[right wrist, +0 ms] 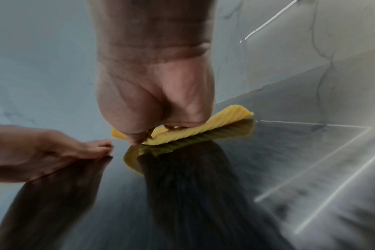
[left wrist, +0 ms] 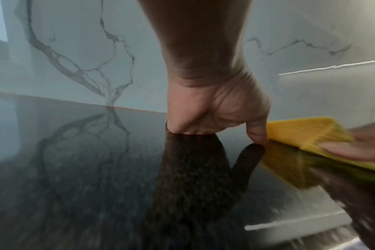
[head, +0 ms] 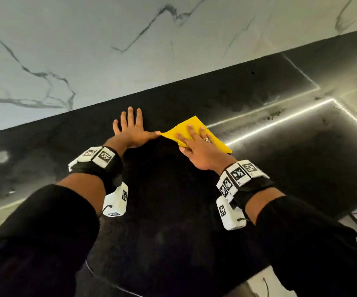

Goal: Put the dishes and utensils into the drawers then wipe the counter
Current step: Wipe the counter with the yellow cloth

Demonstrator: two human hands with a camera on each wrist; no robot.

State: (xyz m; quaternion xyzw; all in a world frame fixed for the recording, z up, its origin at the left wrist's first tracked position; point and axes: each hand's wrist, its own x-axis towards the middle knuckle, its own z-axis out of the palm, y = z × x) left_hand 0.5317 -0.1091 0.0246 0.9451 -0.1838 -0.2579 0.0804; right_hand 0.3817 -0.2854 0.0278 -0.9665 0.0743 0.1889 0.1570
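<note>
Yellow cloth (head: 197,130) lies flat on the black, glossy bench (head: 259,168), close to the pale marbled wall (head: 87,50) at its back edge. The right hand (head: 197,146) rests on top of it with straight, spread fingers (head: 191,130), so the palm can press the whole cloth down and slide it, which suits wiping better than a pinch would. The left hand (head: 130,130) is planted beside it, bare on the stone, fingers straight and splayed and holding nothing; its thumb tip meets the cloth's near corner, probably to brace the body while leaning in. No dishes or utensils show on this stretch of bench, so the putting-away looks done and the wiping seems under way. Thin bright lines (head: 280,121) to the right look like reflected light.
</note>
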